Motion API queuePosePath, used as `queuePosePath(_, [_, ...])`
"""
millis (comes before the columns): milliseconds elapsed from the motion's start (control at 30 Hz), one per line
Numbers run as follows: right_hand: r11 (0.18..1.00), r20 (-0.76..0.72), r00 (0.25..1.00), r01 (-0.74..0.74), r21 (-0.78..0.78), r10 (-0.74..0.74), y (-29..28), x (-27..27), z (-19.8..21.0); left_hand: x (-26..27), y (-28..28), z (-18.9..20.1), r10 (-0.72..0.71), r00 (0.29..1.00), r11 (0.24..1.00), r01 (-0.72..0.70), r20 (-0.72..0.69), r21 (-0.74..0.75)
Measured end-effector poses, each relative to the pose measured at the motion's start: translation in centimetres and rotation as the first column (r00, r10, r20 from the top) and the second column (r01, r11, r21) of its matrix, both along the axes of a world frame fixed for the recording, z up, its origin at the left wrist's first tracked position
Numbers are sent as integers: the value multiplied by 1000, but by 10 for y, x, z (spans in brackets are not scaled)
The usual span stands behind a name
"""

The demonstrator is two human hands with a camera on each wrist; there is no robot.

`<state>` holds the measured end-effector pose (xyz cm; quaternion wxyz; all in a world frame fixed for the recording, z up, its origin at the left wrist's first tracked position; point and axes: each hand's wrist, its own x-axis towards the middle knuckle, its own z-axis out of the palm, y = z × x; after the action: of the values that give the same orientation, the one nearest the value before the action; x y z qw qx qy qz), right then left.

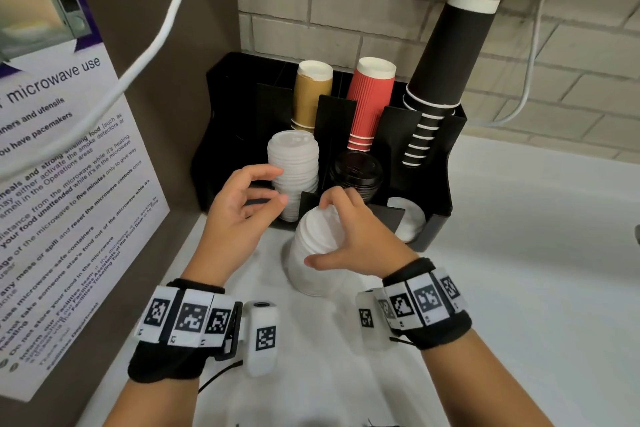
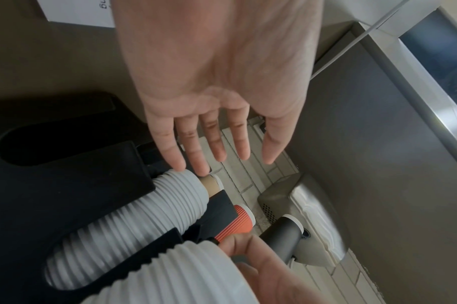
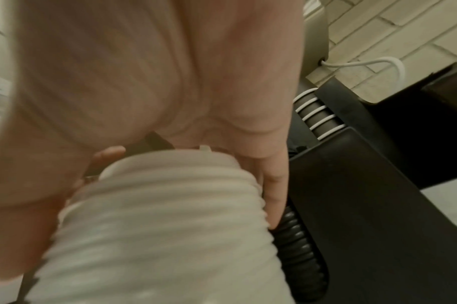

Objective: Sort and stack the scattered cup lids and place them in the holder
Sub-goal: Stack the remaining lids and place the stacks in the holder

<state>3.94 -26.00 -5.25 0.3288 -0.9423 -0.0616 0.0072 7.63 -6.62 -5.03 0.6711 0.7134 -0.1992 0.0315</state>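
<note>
We've got the loose stack of ribbed white plastic cup lids (image 1: 317, 250) on the white counter (image 1: 519, 253), right in front of the black plastic cup-and-lid holder (image 1: 433, 184), with our right hand (image 1: 356, 239) wrapped around it, fingers over the top. Left hand (image 1: 242, 208) is relaxed, holding nothing, beside the tall white lid stack (image 1: 294, 163) already in its slot. Looks like the placing step; next we probably lift it onto matching lids. Right wrist view is blurry, so the stack's base is anyone's guess.

lid stack (image 1: 317, 246) on counter (image 1: 519, 253), before holder (image 1: 433, 191)
</note>
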Motion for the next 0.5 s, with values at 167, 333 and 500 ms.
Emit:
queuePosePath(167, [998, 37, 999, 30, 59, -32, 0, -2, 2, 0, -1, 1, -5, 1000, 1000, 5, -8, 12])
queuePosePath(333, [959, 194, 973, 71, 273, -128, -4, -5, 11, -3, -4, -2, -181, 976, 971, 197, -122, 134])
queuePosePath(500, [827, 140, 986, -1, 562, -94, 2, -15, 24, -13, -21, -2, -328, 937, 940, 336, -119, 57])
